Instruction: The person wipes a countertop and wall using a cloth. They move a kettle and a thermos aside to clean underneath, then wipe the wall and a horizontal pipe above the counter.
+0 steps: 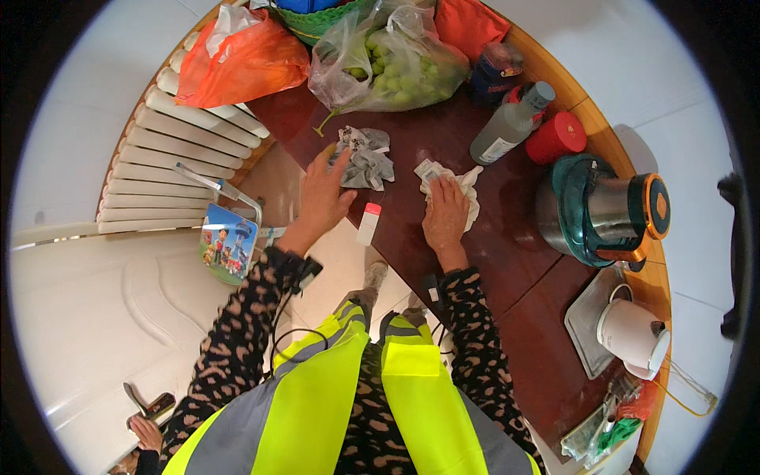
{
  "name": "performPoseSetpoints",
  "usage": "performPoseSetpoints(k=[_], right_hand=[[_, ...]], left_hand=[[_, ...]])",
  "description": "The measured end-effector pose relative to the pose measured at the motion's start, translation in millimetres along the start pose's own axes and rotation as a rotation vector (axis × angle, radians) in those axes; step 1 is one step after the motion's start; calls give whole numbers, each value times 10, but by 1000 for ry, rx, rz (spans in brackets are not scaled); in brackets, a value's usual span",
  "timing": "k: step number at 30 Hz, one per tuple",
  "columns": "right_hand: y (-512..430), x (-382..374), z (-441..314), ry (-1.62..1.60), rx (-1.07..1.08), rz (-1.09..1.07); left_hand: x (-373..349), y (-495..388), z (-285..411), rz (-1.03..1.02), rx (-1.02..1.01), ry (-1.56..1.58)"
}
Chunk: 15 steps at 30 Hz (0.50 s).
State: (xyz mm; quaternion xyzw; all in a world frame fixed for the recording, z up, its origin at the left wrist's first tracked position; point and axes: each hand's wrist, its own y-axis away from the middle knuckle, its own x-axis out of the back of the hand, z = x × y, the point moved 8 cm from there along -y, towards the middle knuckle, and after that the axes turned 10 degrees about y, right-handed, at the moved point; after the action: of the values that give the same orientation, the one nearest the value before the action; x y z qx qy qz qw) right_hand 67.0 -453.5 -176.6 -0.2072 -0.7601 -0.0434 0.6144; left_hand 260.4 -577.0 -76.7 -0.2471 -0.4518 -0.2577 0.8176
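Note:
My left hand (323,199) is held beside a crumpled grey patterned cloth item (365,159), its fingers apart and nothing visible in it. A red-and-white hang tag (369,224) lies on the dark red tabletop (409,249) at the table's edge, just below that grey bundle. Over a crumpled cream cloth item (469,199) lies my right hand (446,214), fingers close together on the fabric. Whether those fingers pinch the cloth is hidden. A small printed label (427,171) shows at the cream item's upper left.
Bagged green grapes (404,74) and an orange plastic bag (249,65) stand at the back. Rightward are a bottle (504,130), a red canister (557,138), a steel-and-green appliance (594,211) and a kettle (632,335). Another person's hand (146,432) is by the door handle (157,409).

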Motion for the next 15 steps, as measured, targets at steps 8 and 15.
performPoseSetpoints(k=[8, 15], right_hand=[[1235, 384, 5, -28, 3, -142], [518, 139, 74, -18, -138, 76]], left_hand=[[-703, -602, -676, -273, -145, -41], [-252, -219, -1637, 143, 466, 865]])
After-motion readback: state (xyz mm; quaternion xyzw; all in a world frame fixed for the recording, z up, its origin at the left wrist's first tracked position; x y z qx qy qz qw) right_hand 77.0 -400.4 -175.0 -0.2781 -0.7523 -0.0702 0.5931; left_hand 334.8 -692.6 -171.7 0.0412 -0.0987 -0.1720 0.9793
